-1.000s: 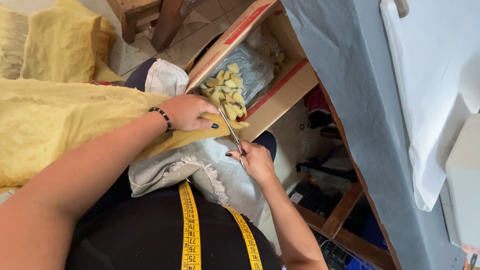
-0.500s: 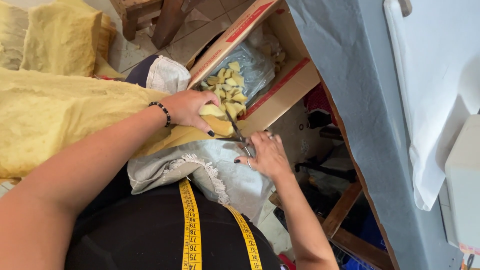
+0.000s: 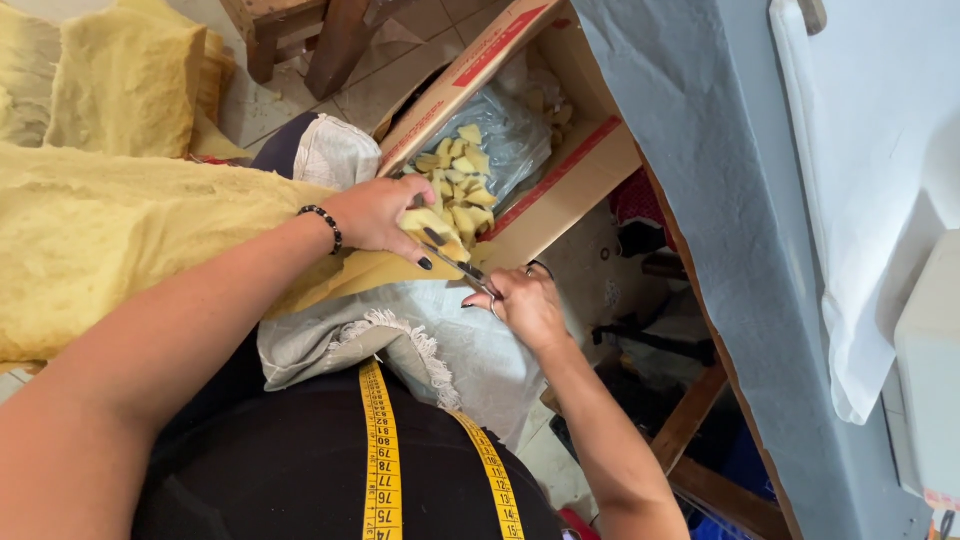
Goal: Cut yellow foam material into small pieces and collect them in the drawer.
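A strip of yellow fabric [image 3: 390, 268] is stretched across the middle of the scene, over the lap, with its far tip pinched by the left hand [image 3: 385, 215]. The cloth is judged to be light, soft and limp, with a slightly fuzzy face; it would sag and fold wherever it is not held taut, so it is best gripped close to the cutting line, as is done here, with thumb and fingers closed on the edge. The scissors [image 3: 462, 266] are held by the right hand [image 3: 522, 302], fingers through the loops and closed about them; the blades are laid at the fabric's tip, but it cannot be told whether they are apart or together. Steel blades are stiff and sharp, and are safest taken by the handles.

Just beyond the hands, small yellow offcuts [image 3: 458, 180] are heaped on a clear plastic bag [image 3: 515, 135] inside an open cardboard box [image 3: 560, 185] on the floor. The bulk of the yellow cloth [image 3: 110, 230] is draped to the left. A pale frayed cloth [image 3: 420, 340] lies on the lap beneath, and a yellow measuring tape [image 3: 380, 450] hangs near, down the dark top. A grey-covered table [image 3: 720, 200] stands to the right.
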